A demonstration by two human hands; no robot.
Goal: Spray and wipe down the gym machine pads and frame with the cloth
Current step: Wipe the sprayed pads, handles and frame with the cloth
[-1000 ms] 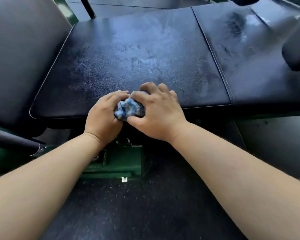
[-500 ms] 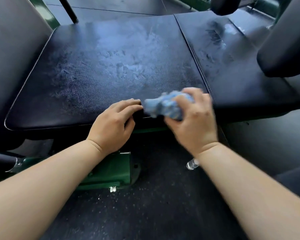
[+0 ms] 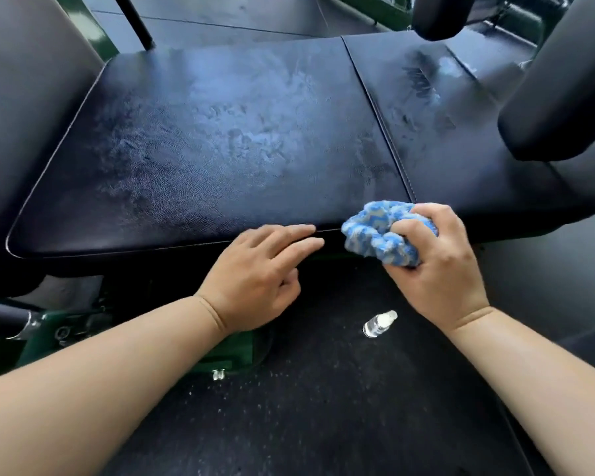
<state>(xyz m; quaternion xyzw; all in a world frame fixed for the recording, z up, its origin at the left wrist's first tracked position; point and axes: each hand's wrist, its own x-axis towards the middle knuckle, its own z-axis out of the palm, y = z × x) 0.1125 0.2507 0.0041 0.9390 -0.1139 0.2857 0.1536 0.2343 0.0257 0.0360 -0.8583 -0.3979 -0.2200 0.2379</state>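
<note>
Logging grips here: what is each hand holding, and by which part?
The right hand grips the bunched cloth round its right end. The left hand holds nothing; its straight fingers lie on the pad at its front edge.

Two hands (image 3: 255, 273) (image 3: 440, 269), one cloth (image 3: 375, 235), one bottle (image 3: 378, 323) (small, clear).

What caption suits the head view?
Right hand grips the cloth at the front edge of the pad; left hand lies open beside it.
</note>
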